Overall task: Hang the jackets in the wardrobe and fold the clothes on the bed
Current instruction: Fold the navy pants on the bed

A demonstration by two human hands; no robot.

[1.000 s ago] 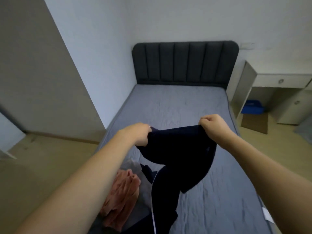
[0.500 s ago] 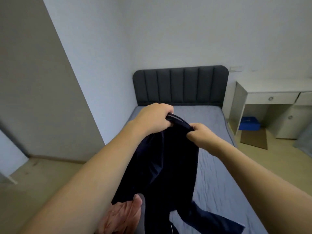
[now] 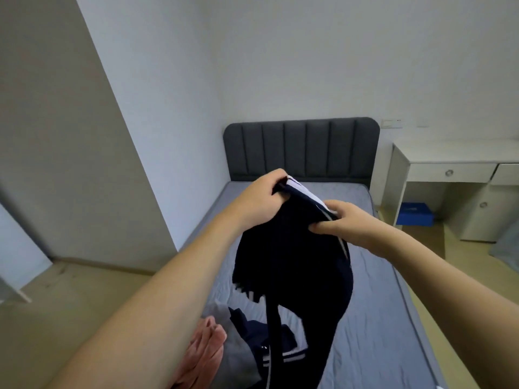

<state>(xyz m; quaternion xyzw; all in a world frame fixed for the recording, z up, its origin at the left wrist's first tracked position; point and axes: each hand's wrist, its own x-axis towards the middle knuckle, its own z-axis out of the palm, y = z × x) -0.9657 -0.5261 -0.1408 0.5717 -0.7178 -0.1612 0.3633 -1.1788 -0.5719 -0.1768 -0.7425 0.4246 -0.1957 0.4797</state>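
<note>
A dark navy garment with white trim hangs in the air over the bed. My left hand grips its top edge on the left. My right hand pinches the same edge on the right, close beside the left hand. The garment's lower part trails down toward the mattress. At the bed's near left corner lie a pink garment, a grey one and another navy piece with white stripes.
The dark padded headboard stands at the far end. A white desk with drawers is on the right, a blue box under it. A beige wardrobe panel fills the left. Wooden floor runs along both sides of the bed.
Both hands have raised the navy garment and come together along its top edge; a white inner band now shows. The view has tilted up.
</note>
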